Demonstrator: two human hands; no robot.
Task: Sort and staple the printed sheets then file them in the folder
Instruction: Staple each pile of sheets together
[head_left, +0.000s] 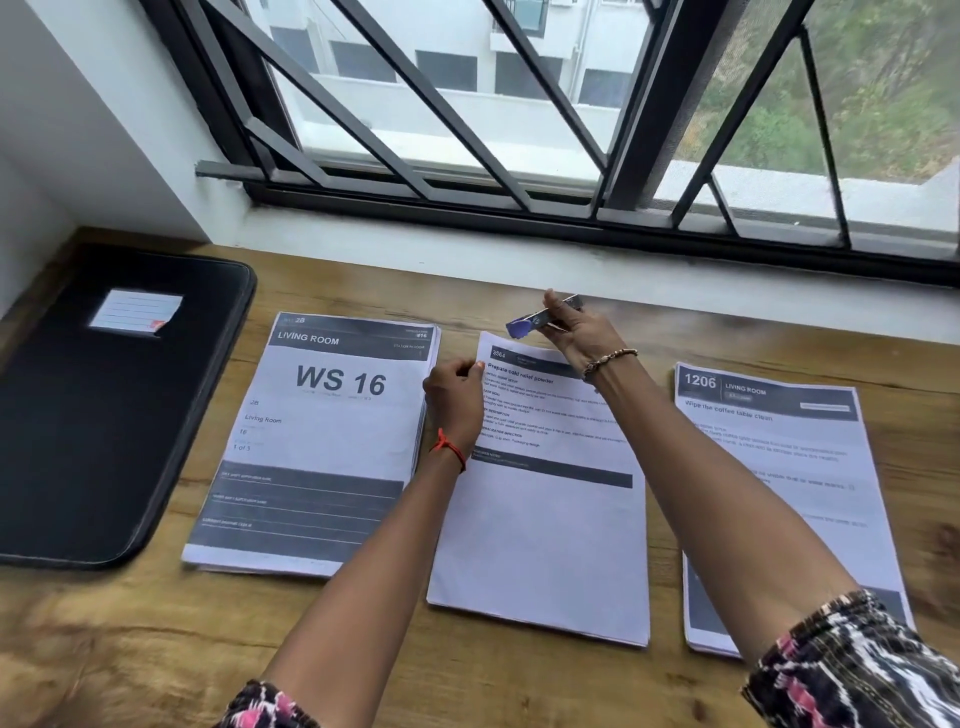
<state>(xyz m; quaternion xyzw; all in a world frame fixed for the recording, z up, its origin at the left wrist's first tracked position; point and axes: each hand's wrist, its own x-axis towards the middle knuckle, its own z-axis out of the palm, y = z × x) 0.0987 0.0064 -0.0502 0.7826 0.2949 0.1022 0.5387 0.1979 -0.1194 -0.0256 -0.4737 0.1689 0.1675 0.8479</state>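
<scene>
Right hand (576, 338) is closed round a small stapler (540, 318) (blue at one end, metal at the other), held in the air just past the top edge of the middle stack (545, 519), the one headed "Prepare cold relief powder". Prob. it's poised for that stack's top left corner, where a staple belongs. Left hand (454, 400) has its fingers curled at the same stack's upper left edge, pinching the sheets. I'd judge that's to square them and stop them sliding under the stapler.

Just left of the middle stack lies the "WS 16" stack (322, 441), and just right of it the "1206" stack (769, 467), each w/ bare desk (156, 649) between, so the sorted sets don't mix. Further left, beyond WS 16, the black folder (104, 415) lies shut, ready for filing.

Hard to tell:
- The stapler is motion-blurred, so its mouth can't be read.
- No staple shows on any stack.
- The right forearm covers part of the 1206 sheet.
- The small print is illegible.
</scene>
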